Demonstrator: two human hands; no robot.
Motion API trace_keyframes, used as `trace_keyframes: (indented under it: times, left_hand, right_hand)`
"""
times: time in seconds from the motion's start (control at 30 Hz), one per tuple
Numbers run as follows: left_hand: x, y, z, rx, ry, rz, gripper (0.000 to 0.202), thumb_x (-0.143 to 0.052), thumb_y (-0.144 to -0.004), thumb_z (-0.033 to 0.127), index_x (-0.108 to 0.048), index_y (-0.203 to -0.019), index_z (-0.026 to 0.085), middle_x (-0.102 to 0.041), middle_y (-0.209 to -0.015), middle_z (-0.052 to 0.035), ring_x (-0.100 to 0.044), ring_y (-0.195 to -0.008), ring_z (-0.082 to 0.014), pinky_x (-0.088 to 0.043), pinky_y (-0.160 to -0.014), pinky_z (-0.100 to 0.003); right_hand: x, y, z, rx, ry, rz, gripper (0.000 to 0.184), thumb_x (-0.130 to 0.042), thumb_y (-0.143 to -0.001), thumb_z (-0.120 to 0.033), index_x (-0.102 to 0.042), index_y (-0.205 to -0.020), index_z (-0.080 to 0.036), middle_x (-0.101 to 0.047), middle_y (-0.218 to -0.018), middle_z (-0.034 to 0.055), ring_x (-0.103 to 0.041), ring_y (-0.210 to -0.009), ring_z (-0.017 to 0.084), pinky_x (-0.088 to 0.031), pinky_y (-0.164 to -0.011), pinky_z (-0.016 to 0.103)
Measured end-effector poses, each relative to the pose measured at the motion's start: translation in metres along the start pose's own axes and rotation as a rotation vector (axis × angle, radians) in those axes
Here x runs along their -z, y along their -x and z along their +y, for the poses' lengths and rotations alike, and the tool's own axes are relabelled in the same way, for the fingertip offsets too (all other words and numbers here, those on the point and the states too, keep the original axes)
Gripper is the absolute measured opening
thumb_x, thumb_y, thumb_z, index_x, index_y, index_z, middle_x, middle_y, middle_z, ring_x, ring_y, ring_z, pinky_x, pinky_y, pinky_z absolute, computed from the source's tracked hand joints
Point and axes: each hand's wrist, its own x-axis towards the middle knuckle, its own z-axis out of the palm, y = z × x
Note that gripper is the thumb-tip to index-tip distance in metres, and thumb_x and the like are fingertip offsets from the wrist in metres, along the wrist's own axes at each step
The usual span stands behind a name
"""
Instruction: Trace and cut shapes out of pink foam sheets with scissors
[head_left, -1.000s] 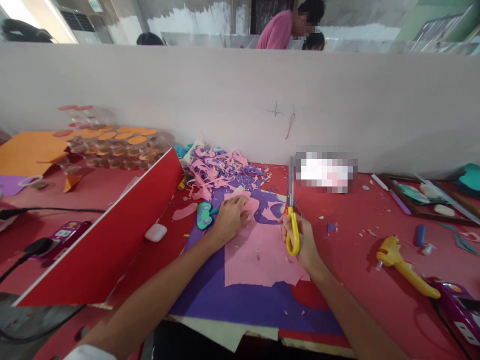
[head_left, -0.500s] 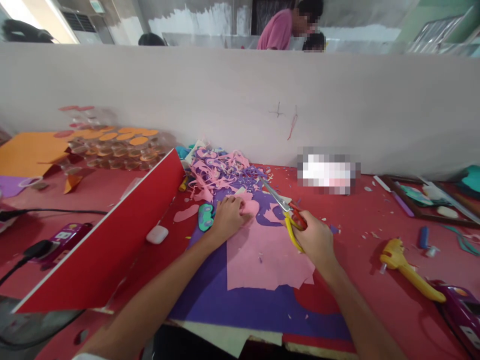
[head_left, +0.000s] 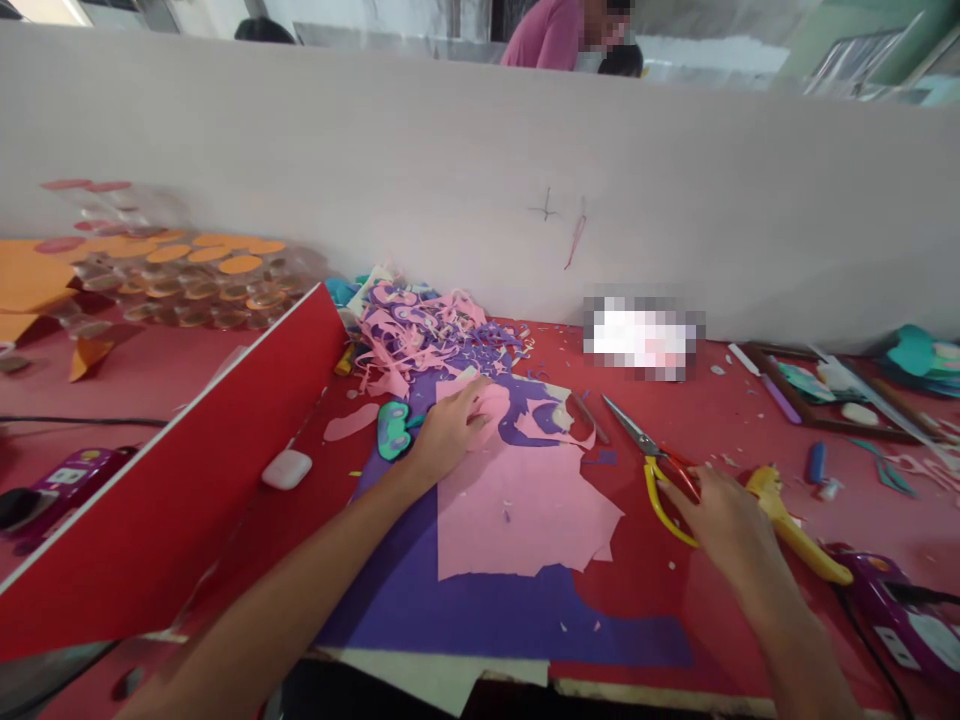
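My left hand (head_left: 448, 432) presses down on the top edge of a pink paper sheet (head_left: 525, 510), fingers curled on a pink cut piece. The pink sheet lies on a purple sheet (head_left: 465, 600) on the red table (head_left: 735, 620). My right hand (head_left: 716, 515) is to the right of the sheets, with its fingers at the handles of the yellow-and-red scissors (head_left: 651, 460). The scissors lie flat on the table with the blades pointing up and left. A small teal and purple cutout (head_left: 391, 428) sits just left of my left hand.
A heap of pink and purple scraps (head_left: 427, 335) lies behind the sheets against a white partition (head_left: 480, 180). A red board (head_left: 172, 490) leans at the left, with a white earbud case (head_left: 286, 468) beside it. A yellow glue gun (head_left: 795, 525) lies right of my right hand. People stand beyond the partition.
My right hand has moved right and down off the pink sheet, and the scissors have gone from raised over the paper to lying on the table. My left hand stays on the paper.
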Motion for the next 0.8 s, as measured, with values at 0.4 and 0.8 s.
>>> trace_keyframes:
  times: [0.4,0.8]
  left_hand:
    - [0.003,-0.002,0.001,0.023,0.034,0.021,0.049,-0.063,-0.093,0.031,-0.055,-0.141,0.026,-0.064,-0.143,-0.0051,-0.070,-0.113,-0.0240,-0.054,-0.102,-0.037]
    - [-0.001,-0.001,-0.002,-0.078,-0.073,0.058,0.024,-0.059,-0.096,0.031,-0.069,-0.115,0.020,-0.074,-0.120,-0.0085,-0.069,-0.111,-0.0250,-0.053,-0.098,-0.038]
  right_hand:
    - [0.010,-0.029,-0.142,0.588,-0.270,0.011,0.059,-0.041,-0.093,-0.005,-0.056,-0.144,-0.029,-0.060,-0.141,0.0100,-0.062,-0.115,0.027,-0.051,-0.090,0.038]
    - [0.030,-0.028,-0.002,0.250,-0.035,0.270,0.049,-0.038,-0.085,-0.001,-0.070,-0.120,-0.014,-0.071,-0.101,0.0193,-0.066,-0.096,0.033,-0.050,-0.085,0.048]
